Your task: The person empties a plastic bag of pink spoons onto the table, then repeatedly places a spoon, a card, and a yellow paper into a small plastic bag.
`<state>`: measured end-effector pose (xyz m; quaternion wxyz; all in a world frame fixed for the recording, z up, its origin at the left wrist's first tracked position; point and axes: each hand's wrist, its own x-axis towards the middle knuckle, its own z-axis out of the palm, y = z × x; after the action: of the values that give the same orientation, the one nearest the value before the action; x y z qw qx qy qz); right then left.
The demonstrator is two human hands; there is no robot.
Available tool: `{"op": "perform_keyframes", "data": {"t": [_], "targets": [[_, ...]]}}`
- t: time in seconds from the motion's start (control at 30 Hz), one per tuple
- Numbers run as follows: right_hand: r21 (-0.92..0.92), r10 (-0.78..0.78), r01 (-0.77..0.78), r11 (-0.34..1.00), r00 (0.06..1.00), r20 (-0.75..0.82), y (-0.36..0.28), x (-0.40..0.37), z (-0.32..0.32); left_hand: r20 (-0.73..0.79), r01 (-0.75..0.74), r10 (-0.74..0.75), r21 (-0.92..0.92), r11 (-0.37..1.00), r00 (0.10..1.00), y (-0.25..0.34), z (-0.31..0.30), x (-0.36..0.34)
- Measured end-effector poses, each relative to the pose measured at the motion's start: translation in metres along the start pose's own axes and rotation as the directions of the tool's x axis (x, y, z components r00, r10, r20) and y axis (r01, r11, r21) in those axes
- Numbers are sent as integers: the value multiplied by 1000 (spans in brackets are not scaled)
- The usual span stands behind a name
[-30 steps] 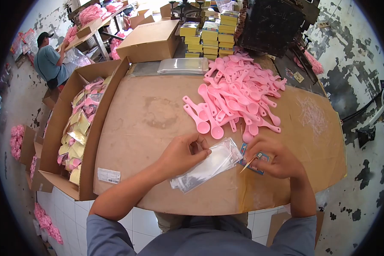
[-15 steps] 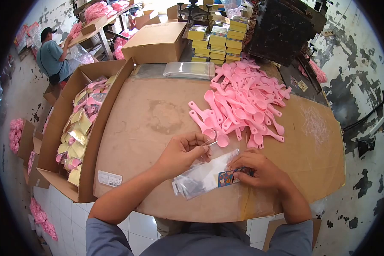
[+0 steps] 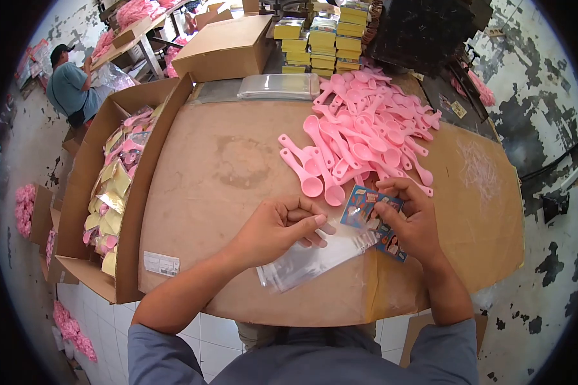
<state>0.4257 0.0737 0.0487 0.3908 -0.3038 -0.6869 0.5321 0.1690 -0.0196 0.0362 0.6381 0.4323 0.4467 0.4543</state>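
My left hand (image 3: pixel 282 230) is closed in a pinch, with a bit of clear plastic bag (image 3: pixel 328 227) showing at its fingertips. Below it, several flat clear bags (image 3: pixel 305 262) lie overlapping on the cardboard-covered table. Between the thumb and fingers of my right hand (image 3: pixel 410 221) is a blue printed card (image 3: pixel 359 206), raised and tilted over the right end of the bags. Another printed card (image 3: pixel 392 246) shows just under that hand. Beyond both hands lies a heap of pink plastic spoons (image 3: pixel 366 138), its nearest spoons close to the held card.
On the left stands a long open carton (image 3: pixel 149 192) filled with packed spoons and cards. At the back are a stack of clear bags (image 3: pixel 279 86), piled cards (image 3: pixel 323 40) and a closed box (image 3: pixel 225 48). Thin clear strips (image 3: pixel 480 167) lie right. A person (image 3: pixel 72 83) sits far left.
My right hand has lifted a printed card up and away from the bags, towards the spoons. My left hand has moved slightly to the right, still pinched. The view has shifted a little.
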Motion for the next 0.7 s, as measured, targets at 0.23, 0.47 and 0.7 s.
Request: {"op": "perform_keyframes", "data": {"t": [0.23,0.47,0.7], "targets": [[-113,-98,91,989,993,-63,4,-2,2,-10,21,-20,78,997,1000,-1,4,-1],[-305,-217,199,931,976,-28,-3,-3,6,12,-35,35,12,999,999,-5,4,0],[-160,-153,141,977,986,-67,-6,0,8,35,-78,78,-22,997,996,0,6,-3]]}}
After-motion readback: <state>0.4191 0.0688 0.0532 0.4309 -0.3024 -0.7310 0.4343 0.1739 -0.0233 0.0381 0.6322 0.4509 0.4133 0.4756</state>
